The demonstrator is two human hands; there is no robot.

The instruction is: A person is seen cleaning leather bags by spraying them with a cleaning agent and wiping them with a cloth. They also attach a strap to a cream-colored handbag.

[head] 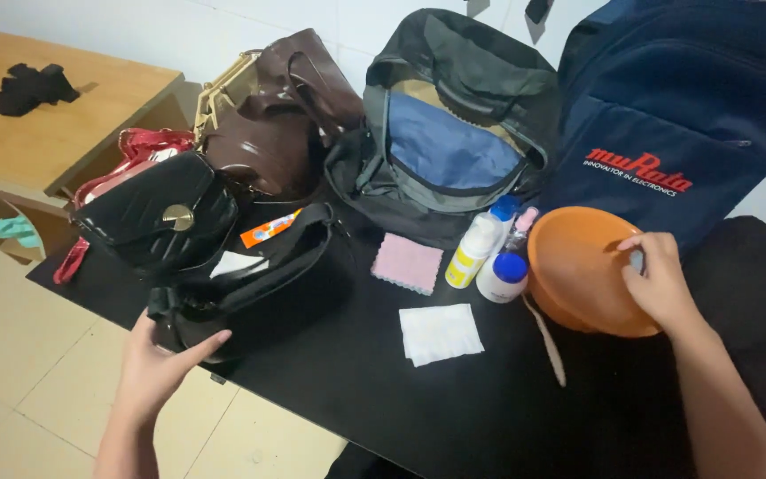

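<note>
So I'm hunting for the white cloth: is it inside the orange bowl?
No, the white cloth lies flat on the black table, left of the orange bowl.

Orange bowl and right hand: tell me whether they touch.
Touching. The head view shows the right hand gripping the orange bowl at its rim, fingers curled over the edge.

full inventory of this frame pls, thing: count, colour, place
table: 1, black, centre
handbag: 1, black, front left, left hand on it
clasp bag: 1, glossy black, left edge
red bag: 1, behind clasp bag
brown bag: 1, back left
grey backpack: 1, back centre, open
navy backpack: 1, back right
bowl: 1, orange, right
bottles: about 3, white, beside bowl
cloth: 1, pink, centre
tissue: 1, white, centre
left hand: touching handbag
right hand: gripping bowl rim
</note>
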